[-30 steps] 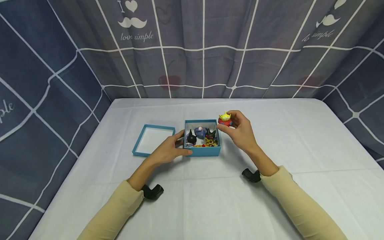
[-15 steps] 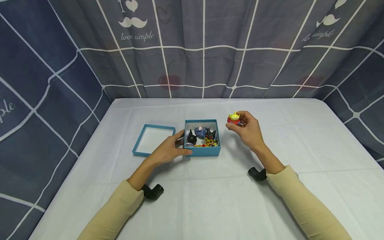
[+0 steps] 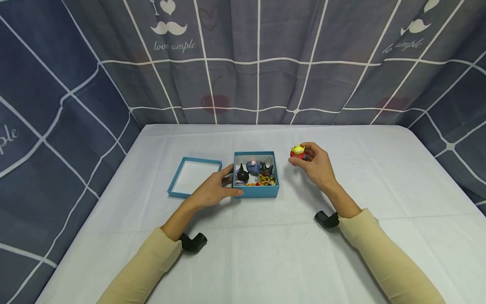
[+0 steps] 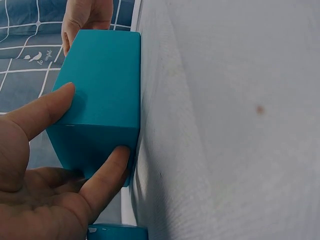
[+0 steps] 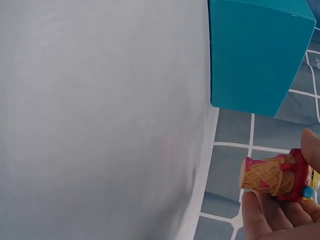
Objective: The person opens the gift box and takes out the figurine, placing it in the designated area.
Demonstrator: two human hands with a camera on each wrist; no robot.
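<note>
A blue box stands uncovered on the white table, with several small figurines in it. Two black ones are the black-hatted figurine and the black-eared figurine; behind them lies a blue-grey figurine. My left hand holds the box at its left end, thumb on the front wall and fingers on the end wall. To the right of the box, above the table, my right hand pinches a toy figurine, yellow on top and red below. Its waffle-cone base shows in the right wrist view.
The box's lid lies inside up on the table, left of the box and partly behind my left hand. A grey checked curtain hangs behind the table's far edge and down both sides.
My right hand has carried the toy figurine rightward, away from the box, and lowered it slightly, slowing over the last half second. My left hand and the box stay in place.
</note>
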